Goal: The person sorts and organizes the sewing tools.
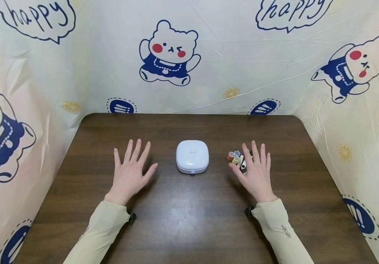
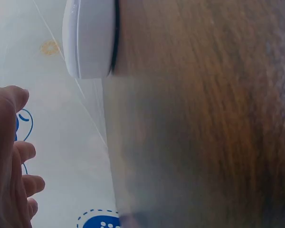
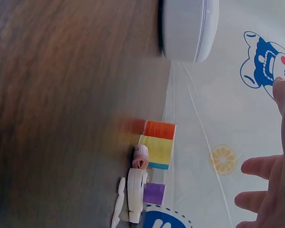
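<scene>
A white rounded case [image 1: 192, 156] with its lid down lies mid-table between the two hands. To its left, my left hand [image 1: 129, 178] is spread palm down and touches nothing I can see. My right hand [image 1: 258, 178], also spread, is over a small cluster of sewing items and hides part of it. In the right wrist view the cluster has an orange thread spool [image 3: 160, 129], a yellow spool [image 3: 156, 149], a purple spool [image 3: 154, 193] and a pinkish rolled strip [image 3: 140, 156]. Beside them are a white plastic piece [image 3: 135, 194] and a slim white piece [image 3: 118, 203].
A dark brown wooden table [image 1: 189, 220] lies under everything. Pale printed cloth [image 1: 222, 58] with bears hangs behind the table and along both sides. Both forearms, in light sleeves [image 1: 105, 227], reach in from the front edge.
</scene>
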Available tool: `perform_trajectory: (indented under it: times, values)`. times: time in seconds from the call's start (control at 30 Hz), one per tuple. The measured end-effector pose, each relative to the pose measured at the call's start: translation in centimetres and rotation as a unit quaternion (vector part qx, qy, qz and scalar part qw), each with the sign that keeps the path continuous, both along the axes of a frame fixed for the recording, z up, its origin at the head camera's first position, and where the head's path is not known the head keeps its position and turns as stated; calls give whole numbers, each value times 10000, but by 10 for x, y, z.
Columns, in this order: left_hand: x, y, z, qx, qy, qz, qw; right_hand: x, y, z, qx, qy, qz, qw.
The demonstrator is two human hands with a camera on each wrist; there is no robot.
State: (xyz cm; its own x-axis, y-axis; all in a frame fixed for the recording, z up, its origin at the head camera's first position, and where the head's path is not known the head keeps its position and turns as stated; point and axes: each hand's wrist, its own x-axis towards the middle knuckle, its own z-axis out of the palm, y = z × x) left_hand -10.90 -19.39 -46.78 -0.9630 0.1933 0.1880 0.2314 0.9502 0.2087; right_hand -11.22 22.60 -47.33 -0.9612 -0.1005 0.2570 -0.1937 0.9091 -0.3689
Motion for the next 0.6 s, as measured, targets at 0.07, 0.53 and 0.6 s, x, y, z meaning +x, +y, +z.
perform_trajectory:
  times: [0.07, 0.53, 0.6]
  values:
    - [0, 1, -1, 58, -7, -8, 10000, 0, -1, -1, -38, -18, 4, 10000]
    - [3, 15, -8, 997, 429, -122, 9940, -3, -11, 3, -286, 20, 376, 9989]
    - [3, 17, -11, 1148, 362, -188, 9925, -4, -14, 5, -328, 2, 460, 9984]
